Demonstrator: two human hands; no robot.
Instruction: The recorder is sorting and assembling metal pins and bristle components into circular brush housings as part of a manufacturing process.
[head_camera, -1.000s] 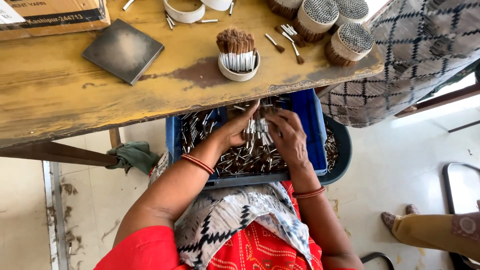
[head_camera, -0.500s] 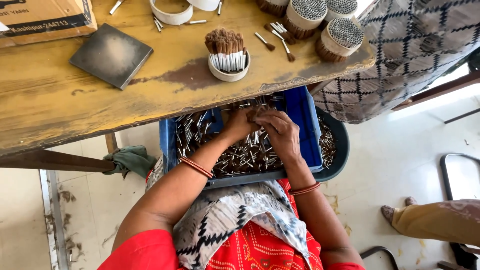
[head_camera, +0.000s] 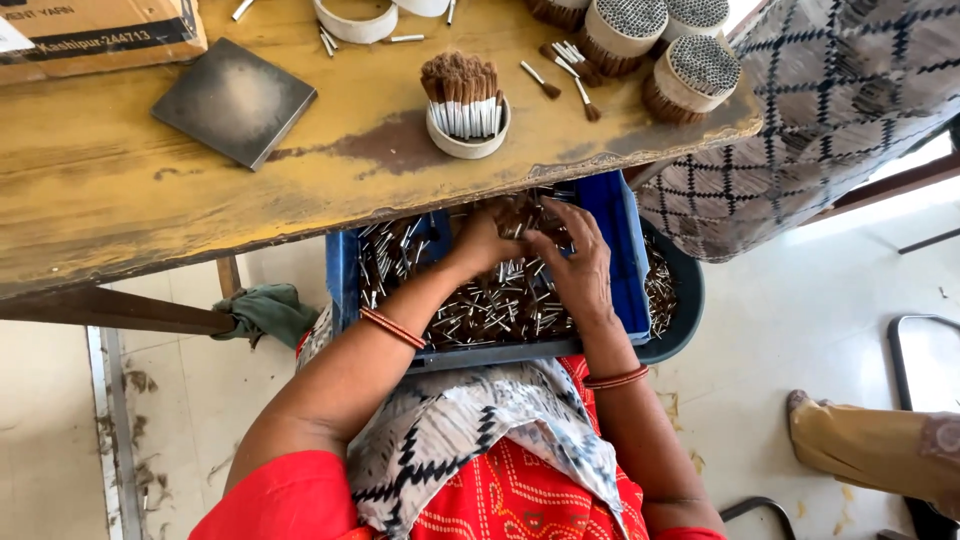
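Both my hands are down in the blue crate (head_camera: 630, 265) on my lap, under the edge of the yellow counter (head_camera: 110, 190). The crate is filled with loose small brushes (head_camera: 490, 305), metal ferrules and brown tufts mixed. My left hand (head_camera: 480, 245) is curled, its grip closed on a small bunch of brushes at the far side of the heap. My right hand (head_camera: 580, 265) lies flat over the pile just beside it, fingers spread and touching the brushes; grip open. A dark round tub (head_camera: 680, 310) sits under the crate's right side. On the counter above: a white cup of upright brushes (head_camera: 465, 100), a dark square slab (head_camera: 235, 100), banded brush bundles (head_camera: 660, 50).
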